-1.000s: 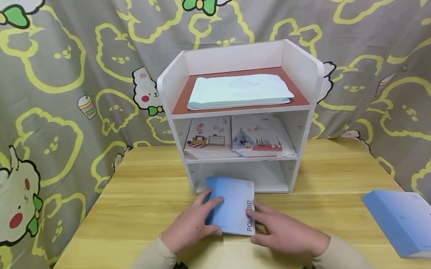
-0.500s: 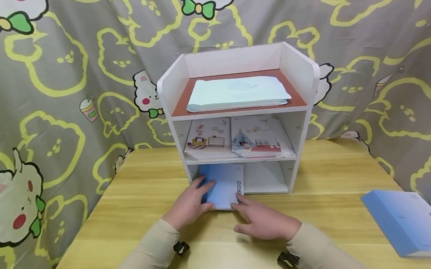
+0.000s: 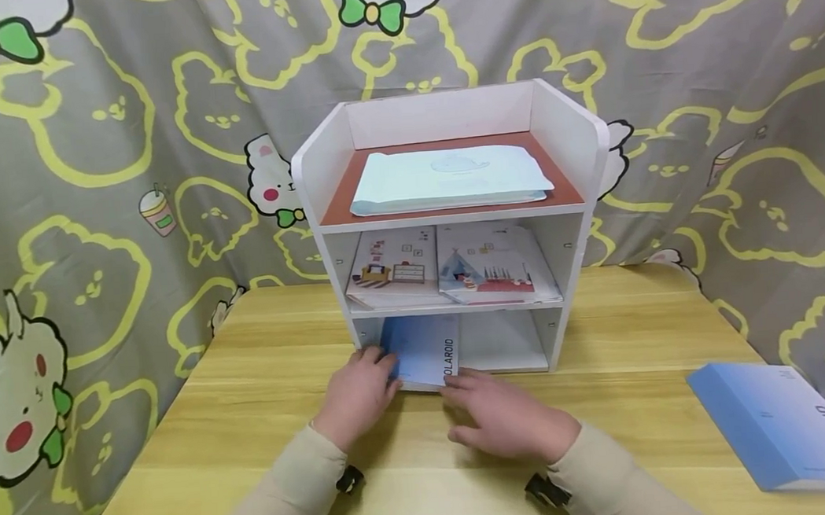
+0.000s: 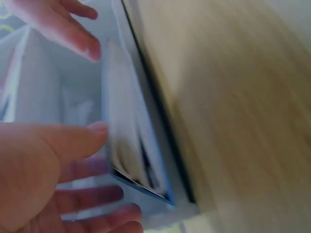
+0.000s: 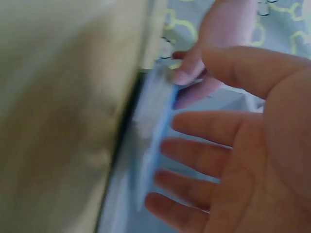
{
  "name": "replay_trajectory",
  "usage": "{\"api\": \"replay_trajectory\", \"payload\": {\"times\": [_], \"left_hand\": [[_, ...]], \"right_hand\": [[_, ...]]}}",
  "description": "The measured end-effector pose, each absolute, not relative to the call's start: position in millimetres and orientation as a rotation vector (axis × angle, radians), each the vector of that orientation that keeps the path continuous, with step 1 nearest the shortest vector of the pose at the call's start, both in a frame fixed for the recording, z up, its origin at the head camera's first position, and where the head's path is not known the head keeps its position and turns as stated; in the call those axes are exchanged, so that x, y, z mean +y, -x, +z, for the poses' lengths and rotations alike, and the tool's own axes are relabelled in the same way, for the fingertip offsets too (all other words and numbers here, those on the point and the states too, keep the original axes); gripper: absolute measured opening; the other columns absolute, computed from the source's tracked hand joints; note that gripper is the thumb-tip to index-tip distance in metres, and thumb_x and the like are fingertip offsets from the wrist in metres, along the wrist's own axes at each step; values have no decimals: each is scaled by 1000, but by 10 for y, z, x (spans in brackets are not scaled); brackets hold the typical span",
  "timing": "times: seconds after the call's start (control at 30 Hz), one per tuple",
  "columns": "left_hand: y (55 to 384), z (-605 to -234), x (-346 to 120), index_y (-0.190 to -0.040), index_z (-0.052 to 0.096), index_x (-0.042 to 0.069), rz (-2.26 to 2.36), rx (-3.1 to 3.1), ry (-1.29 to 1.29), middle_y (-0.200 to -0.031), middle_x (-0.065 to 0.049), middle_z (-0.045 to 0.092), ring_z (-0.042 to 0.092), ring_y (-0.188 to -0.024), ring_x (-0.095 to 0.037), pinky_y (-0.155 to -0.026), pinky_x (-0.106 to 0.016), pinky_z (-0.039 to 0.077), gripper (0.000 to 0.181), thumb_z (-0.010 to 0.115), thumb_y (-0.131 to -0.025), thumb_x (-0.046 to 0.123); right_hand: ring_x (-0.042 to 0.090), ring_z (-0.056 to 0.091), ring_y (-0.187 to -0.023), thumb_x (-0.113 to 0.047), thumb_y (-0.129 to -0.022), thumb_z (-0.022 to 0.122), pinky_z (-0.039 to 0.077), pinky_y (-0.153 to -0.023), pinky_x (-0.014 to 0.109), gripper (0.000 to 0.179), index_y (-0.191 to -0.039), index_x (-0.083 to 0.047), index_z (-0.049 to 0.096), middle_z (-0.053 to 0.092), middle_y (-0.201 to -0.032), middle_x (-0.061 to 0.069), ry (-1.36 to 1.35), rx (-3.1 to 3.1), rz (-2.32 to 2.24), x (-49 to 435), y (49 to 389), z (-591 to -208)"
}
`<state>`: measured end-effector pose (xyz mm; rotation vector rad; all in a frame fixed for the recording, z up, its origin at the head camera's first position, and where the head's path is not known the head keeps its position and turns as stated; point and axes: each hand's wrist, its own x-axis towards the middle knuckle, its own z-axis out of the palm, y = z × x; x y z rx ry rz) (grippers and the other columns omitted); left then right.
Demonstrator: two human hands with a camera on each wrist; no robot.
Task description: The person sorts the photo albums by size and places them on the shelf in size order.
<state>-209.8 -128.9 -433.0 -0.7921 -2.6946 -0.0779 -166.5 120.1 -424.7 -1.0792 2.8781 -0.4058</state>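
A blue-and-white book (image 3: 421, 350) marked POLAROID lies flat at the left of the bottom compartment of a white shelf unit (image 3: 451, 309), its front edge near the opening. My left hand (image 3: 355, 395) is at the book's left front corner. In the left wrist view its thumb is by the book's front edge (image 4: 126, 116) and its fingers spread past the corner. My right hand (image 3: 510, 417) reaches toward the right front corner, fingertips at or very near it. Its fingers look extended in the right wrist view, beside the blurred book (image 5: 155, 121).
Two illustrated books, one with a tent picture (image 3: 494, 260), lie side by side on the middle shelf. A pale whale-print packet (image 3: 450, 178) sits on top. Another blue POLAROID book (image 3: 784, 424) lies on the wooden table (image 3: 262, 353) at right. Patterned curtain (image 3: 197, 105) hangs behind.
The book has slid from the table in front of the unit into the left of the bottom compartment. Both hands have moved forward with it; the left fingers have come off its top to the corner.
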Motion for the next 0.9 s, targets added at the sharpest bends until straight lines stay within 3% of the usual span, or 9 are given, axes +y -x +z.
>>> {"api": "replay_trajectory", "payload": {"times": [0.1, 0.23, 0.5, 0.7, 0.9], "left_hand": [[2039, -4279, -1256, -118, 71, 10, -38, -2650, 951, -126, -14, 64, 61, -112, -36, -94, -47, 54, 37, 81, -86, 28], [1992, -4258, -1225, -125, 69, 10, -7, -2665, 1095, -132, -12, 62, 57, -121, -35, -105, -46, 46, 43, 80, -87, 29], [1975, -4243, -1237, -130, 68, 9, -40, -2696, 1116, -137, -20, 59, 55, -124, -43, -107, -50, 44, 50, 81, -86, 30], [2004, -4288, -1260, -121, 73, 18, 34, -2734, 1166, -146, -25, 49, 46, -133, -48, -106, -54, 44, 38, 79, -88, 35], [2043, -4335, -1247, -120, 75, 16, 67, -2677, 1157, -143, -22, 49, 45, -130, -43, -96, -53, 52, 39, 80, -86, 35]], "right_hand": [[36, 44, -139, -44, -96, 66, 35, -114, 50, 63, -143, -3, 57, 51, -149, 14, 1117, 2859, -339, 1199, 1630, -4193], [36, 42, -141, -44, -97, 65, 35, -114, 50, 65, -144, -1, 55, 48, -151, 16, 1135, 2846, -298, 1198, 1633, -4220], [37, 33, -146, -46, -97, 63, 31, -116, 51, 69, -148, -1, 50, 37, -158, 18, 1083, 2855, -323, 1194, 1701, -4321], [37, 31, -147, -44, -97, 63, 30, -116, 50, 69, -148, 1, 49, 34, -159, 18, 1080, 2851, -354, 1207, 1763, -4372], [35, 34, -146, -41, -98, 63, 32, -115, 49, 64, -146, 0, 52, 36, -159, 17, 1082, 2839, -422, 1232, 1804, -4382]]}}
